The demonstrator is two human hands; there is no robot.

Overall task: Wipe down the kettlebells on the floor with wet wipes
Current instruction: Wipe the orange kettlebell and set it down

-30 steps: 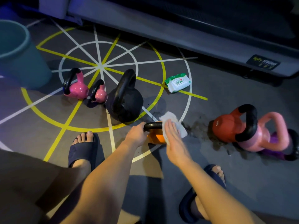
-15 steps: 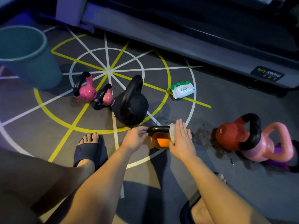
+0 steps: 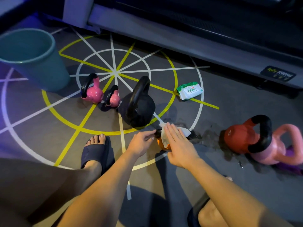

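Pressing a wipe [image 3: 186, 132] down with flat, straight fingers, the right hand [image 3: 179, 145] covers the orange kettlebell [image 3: 161, 144], which stands on the floor [image 3: 229, 112] just in front of the black kettlebell [image 3: 139, 108]. The left hand [image 3: 141, 142] pinches the end of its handle. It is probably heavy, rigid and slick when wet, so it is best braced by the handle, while the limp wipe needs a spread palm.

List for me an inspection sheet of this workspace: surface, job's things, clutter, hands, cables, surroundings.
Surface: floor, dark with yellow and white lines; wet patch.
Job's things: orange kettlebell under wet wipe; black kettlebell, big pink kettlebell, small pink kettlebell left; red kettlebell, salmon kettlebell, purple kettlebell right; wipes pack.
Clutter: teal bucket.
Hands: left hand grips the orange kettlebell's handle; right hand flat, fingers pressing the wipe.
Cables: nothing seen.
Surroundings: grey machine base; sandalled foot.
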